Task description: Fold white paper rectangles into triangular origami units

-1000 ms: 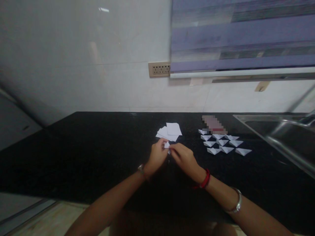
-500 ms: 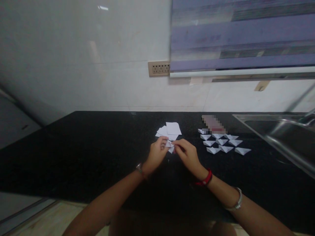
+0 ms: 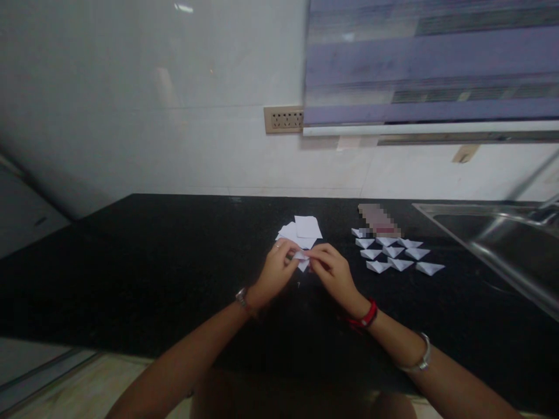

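A small folded piece of white paper is pinched between both my hands above the dark counter. My left hand grips its left side with thumb and fingers. From the right, my right hand pinches the paper's other edge; its fingertips partly hide the folds. Just beyond my fingers lies a loose stack of white paper squares, fanned out a little. To the right of my right hand, several folded white paper pieces sit in rough rows, each pointed at its right end.
A blurred-out flat pinkish object lies behind the folded pieces. The steel sink is set into the black counter at the right. A wall socket strip and a purple blind are at the back.
My left hand's fingers have curled further over the paper, and its wrist has shifted slightly left. The right hand keeps its pinch with hardly any movement.
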### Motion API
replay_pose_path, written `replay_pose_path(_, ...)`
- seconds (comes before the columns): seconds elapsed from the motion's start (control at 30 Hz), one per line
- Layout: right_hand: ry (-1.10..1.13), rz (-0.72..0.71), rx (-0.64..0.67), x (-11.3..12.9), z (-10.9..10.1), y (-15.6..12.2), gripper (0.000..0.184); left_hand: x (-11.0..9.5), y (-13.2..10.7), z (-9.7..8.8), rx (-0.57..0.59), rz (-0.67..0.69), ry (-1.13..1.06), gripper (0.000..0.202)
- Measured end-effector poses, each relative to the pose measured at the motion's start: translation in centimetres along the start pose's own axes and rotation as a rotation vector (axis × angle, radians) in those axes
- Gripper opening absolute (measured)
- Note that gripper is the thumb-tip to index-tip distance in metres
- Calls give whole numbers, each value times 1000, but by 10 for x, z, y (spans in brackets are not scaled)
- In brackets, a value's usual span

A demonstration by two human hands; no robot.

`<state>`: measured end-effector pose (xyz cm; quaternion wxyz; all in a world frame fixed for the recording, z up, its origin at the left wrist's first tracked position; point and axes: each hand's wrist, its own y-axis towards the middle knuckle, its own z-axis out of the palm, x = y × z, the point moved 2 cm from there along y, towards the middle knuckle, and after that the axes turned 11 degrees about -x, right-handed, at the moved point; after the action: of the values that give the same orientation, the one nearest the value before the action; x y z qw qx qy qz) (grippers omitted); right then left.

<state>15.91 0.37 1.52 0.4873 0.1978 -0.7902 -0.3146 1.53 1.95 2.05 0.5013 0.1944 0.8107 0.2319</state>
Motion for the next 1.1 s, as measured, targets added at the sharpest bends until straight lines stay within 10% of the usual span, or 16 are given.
replay_pose_path(0.3, -90, -127, -34, 10, -8, 2, 15, 0, -3, 2, 175, -94, -298, 18)
replay_pose_path(0.6, -88, -83, 58, 8, -5, 4, 15, -3, -3, -2, 32, 0, 45, 19)
replay_pose_path(0.87, -35, -156, 36, 8, -4, 3, 20, 10, 3, 1, 222, -271, -502, 24)
replay_pose_path(1.1, 31, -129, 93, 8, -2, 3, 20, 13, 5, 0, 218, -364, -562, 15)
